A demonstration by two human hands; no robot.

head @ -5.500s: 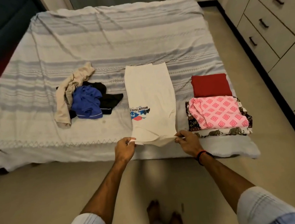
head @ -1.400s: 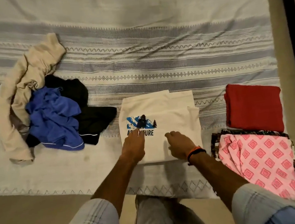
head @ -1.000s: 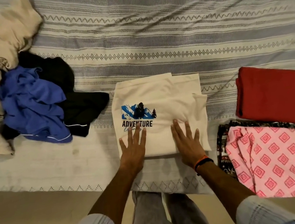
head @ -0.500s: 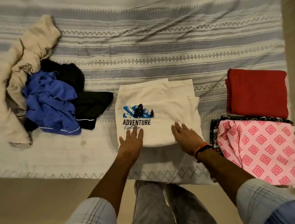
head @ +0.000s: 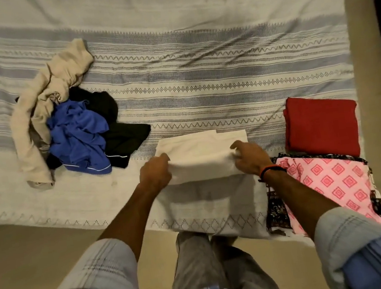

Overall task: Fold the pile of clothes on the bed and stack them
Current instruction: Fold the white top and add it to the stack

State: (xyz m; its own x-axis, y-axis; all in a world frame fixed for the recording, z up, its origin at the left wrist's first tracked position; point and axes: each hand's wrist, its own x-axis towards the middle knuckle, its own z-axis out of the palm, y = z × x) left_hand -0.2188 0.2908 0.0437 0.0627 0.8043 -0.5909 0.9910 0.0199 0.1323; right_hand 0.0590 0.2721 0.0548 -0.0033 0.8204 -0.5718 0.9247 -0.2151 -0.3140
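Cream T-shirt, folded compact, lies near the front edge of the bed, between the unfolded pile toward the left edge and the finished stacks by the right edge: red garment, pink patterned garment. Left hand and right hand grip its two ends, fingers curled over the cloth, thumbs hidden. Judgement: gripping both ends keeps the folds together for carrying to a stack.

You have a cream shirt on a white bedspread with blue-grey stripes and zigzag bands. Pile: beige garment, blue garment, black garment. Folded: red cloth; pink cloth, diamond print.
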